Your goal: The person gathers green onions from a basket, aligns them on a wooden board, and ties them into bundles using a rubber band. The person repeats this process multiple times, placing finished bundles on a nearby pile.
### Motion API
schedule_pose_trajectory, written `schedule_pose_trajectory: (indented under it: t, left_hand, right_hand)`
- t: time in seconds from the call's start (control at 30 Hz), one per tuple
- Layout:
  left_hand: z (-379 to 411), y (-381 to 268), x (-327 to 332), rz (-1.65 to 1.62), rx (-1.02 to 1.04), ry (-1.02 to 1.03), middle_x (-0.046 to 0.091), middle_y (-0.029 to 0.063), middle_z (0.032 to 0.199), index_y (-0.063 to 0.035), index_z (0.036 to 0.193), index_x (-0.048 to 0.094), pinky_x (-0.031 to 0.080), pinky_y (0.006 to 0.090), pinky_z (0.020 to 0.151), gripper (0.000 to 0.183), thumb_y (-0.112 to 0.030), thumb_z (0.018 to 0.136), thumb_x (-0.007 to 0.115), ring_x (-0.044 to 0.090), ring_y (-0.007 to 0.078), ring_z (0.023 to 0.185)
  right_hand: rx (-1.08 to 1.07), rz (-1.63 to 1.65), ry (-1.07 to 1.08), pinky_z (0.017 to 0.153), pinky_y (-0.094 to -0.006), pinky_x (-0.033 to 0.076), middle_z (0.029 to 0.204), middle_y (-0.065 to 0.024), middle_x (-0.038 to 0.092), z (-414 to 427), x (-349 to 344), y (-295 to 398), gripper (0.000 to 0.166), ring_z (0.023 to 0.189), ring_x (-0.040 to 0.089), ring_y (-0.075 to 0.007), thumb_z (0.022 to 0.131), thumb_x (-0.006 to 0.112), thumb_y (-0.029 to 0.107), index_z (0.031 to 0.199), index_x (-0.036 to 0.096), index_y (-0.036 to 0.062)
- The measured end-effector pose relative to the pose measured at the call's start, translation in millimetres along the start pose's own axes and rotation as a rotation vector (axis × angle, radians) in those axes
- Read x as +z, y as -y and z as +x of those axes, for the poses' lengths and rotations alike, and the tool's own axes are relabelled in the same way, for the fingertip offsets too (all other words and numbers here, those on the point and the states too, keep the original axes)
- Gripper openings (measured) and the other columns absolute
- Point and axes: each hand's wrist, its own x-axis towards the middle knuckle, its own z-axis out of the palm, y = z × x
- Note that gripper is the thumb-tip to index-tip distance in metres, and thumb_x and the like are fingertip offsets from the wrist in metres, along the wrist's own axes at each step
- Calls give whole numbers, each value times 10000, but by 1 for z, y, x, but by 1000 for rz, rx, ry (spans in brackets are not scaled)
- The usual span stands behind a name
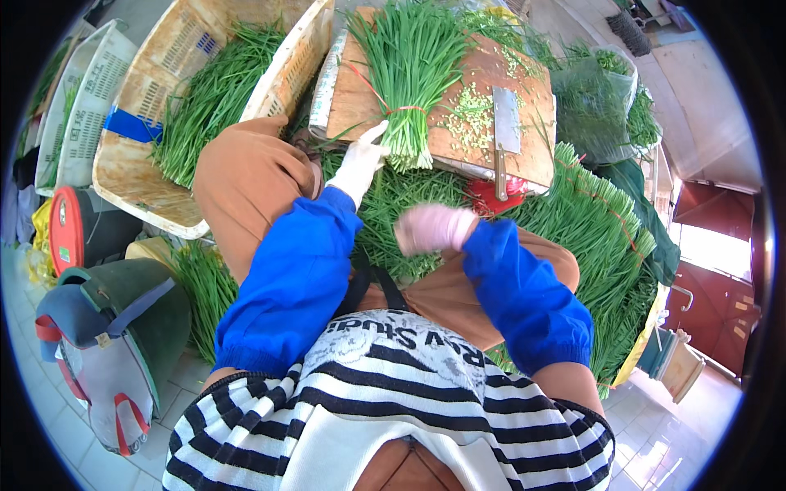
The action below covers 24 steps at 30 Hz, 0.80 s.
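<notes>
A bundle of garlic chives (pixel 412 73), circled by a red tie (pixel 405 109), lies on the wooden board (pixel 350 104) with its pale stem ends towards me. My left hand (pixel 361 161), in a white glove, grips the left side of these stem ends; some fingers are hidden. In a pink glove, my right hand (pixel 433 229) is blurred above loose chives (pixel 393 199), apart from the bundle. Its fingers cannot be made out. A cleaver (pixel 506 123) rests on the board's right part, among chopped stem bits (pixel 470 123). Red ties (pixel 491 195) lie below the board's edge.
To the left, a worn plastic crate (pixel 178 208) holds loose chives. Tied bundles (pixel 589 245) are stacked at my right. A clear plastic bag (pixel 592 104) of greens stands beyond the board. A green bucket (pixel 153 313) and a red-ended dark container (pixel 67 230) are at the lower left.
</notes>
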Motion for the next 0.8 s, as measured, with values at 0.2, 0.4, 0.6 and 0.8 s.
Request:
schedule_pose_trajectory:
  t: [0.2,0.4,0.6,0.8]
  left_hand:
    - [16,19,5,379,352,-332,503,205,1235,8,1268,463,333,339,1008,577,-273,809,670,436,266,1200]
    - [25,5,39,852,565,-352,360,272,1367,55,1354,316,280,381,1066,739,-326,809,636,340,370,1288]
    - [56,-8,41,676,343,-334,349,328,1342,80,1393,189,326,379,1037,963,-390,732,709,379,402,1250]
    - [39,-24,39,72,216,-197,288,246,1405,-62,1437,-154,495,365,845,1183,-9,683,756,517,279,1091]
  right_hand:
    - [220,36,-371,637,-351,510,758,-83,656,-28,-3,-55,248,669,638,-230,808,623,322,891,666,93]
    - [304,1215,-858,457,-197,349,618,48,545,31,-41,-93,230,490,458,-41,871,608,303,818,630,80]
    - [178,1576,-929,445,-196,354,634,36,542,63,-27,-98,117,506,453,-49,862,599,167,789,612,76]
    - [-330,211,-423,698,-342,487,792,-118,642,17,21,-46,185,726,608,-234,824,560,239,865,631,73]
